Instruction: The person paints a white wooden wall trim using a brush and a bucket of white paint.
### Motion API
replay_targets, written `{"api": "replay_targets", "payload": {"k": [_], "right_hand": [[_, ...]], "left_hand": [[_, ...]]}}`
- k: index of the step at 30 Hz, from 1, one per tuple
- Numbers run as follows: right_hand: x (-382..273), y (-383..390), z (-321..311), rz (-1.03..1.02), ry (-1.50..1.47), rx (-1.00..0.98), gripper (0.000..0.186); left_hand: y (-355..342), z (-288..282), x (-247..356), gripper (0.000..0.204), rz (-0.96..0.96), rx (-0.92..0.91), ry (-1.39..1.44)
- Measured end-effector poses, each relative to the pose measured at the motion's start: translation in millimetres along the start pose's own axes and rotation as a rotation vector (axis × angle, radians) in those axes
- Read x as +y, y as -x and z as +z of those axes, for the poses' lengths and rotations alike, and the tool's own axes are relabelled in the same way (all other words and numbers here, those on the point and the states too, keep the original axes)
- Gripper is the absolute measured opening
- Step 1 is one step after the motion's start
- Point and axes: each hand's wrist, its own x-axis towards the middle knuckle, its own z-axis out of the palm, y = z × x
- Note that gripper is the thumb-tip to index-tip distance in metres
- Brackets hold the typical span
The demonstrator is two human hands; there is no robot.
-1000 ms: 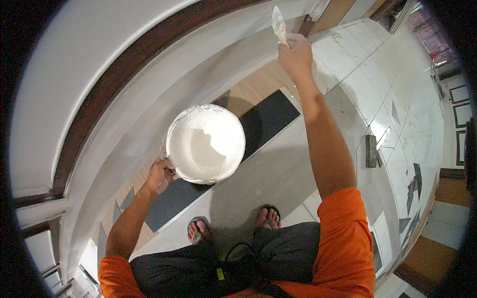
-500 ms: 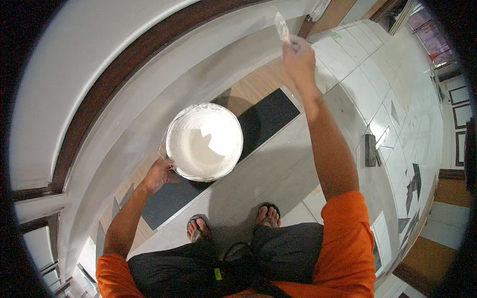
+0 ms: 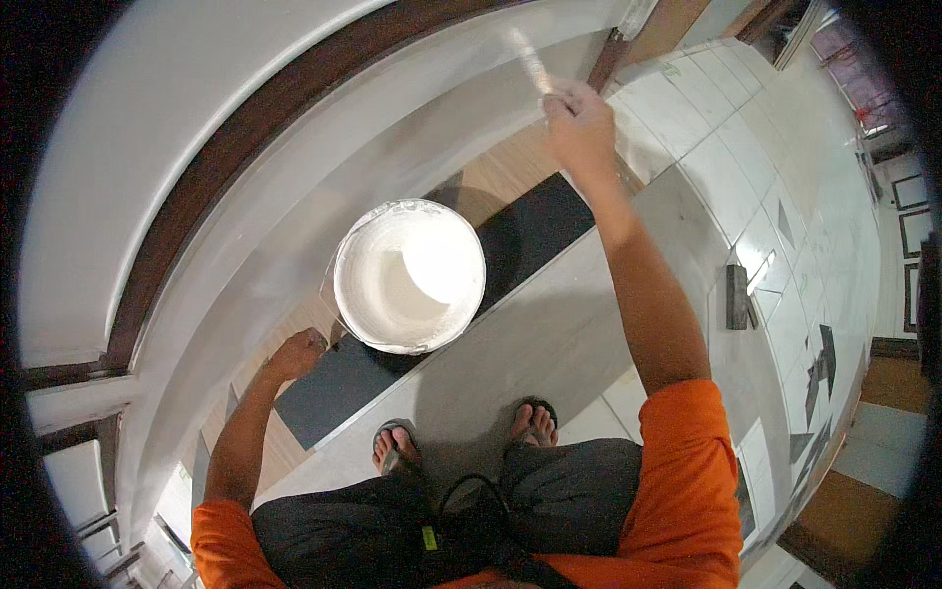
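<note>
My right hand (image 3: 581, 128) is closed around a paintbrush (image 3: 531, 65), which points up and left in front of the pale lower wall (image 3: 422, 118). The brush is white with paint and smeared by motion; whether its tip touches the wall is unclear. A round bucket (image 3: 410, 278) with white paint inside stands below and left of it, its rim coated white and a thin wire handle hanging at its left side. My left hand (image 3: 297, 355) is off the bucket, just beyond its lower left side. Its fingers are curled, and what they hold, if anything, is hidden.
Under the bucket lies a black strip (image 3: 334, 398) beside grey flooring (image 3: 491, 353). My sandalled feet (image 3: 535, 424) are on this flooring. White tiles (image 3: 731, 157) extend to the right, with a dark block-shaped tool (image 3: 736, 296) on them. Dark wood trim (image 3: 196, 196) runs along the wall.
My left hand has moved off the bucket's rim, a little down and left. The right hand has carried the brush slightly left and down. The bucket sits a little further right in view.
</note>
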Motion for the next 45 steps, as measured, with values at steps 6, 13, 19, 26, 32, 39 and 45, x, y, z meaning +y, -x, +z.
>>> {"api": "replay_targets", "payload": {"k": [6,13,19,26,32,39,45], "right_hand": [[-1.8,-32.0,8.7,0.106,0.159,0.108,0.033],[-38.3,12.7,49.4,0.068,0.176,-0.046,0.033],[-60.7,51.1,60.2,-0.161,0.175,-0.042,0.036],[-85.7,77.3,43.5,-0.257,0.014,-0.309,0.033],[-33.2,13.9,1.2,0.145,0.276,0.001,0.037],[-29.1,3.0,39.3,-0.067,0.391,0.055,0.039],[-66.4,54.6,44.7,-0.202,0.256,-0.048,0.047]], "left_hand": [[3.3,17.7,20.4,0.03,-0.214,0.044,-0.134],[13.0,10.1,57.2,0.031,-0.324,0.001,-0.205],[11.8,6.3,72.1,0.032,-0.314,0.008,-0.207],[26.4,8.1,53.4,0.031,-0.27,0.028,-0.171],[20.5,6.8,73.5,0.031,-0.308,0.021,-0.212],[22.4,21.0,64.6,0.034,-0.376,-0.031,-0.11],[19.6,11.6,96.7,0.034,-0.345,-0.018,-0.236]]}}
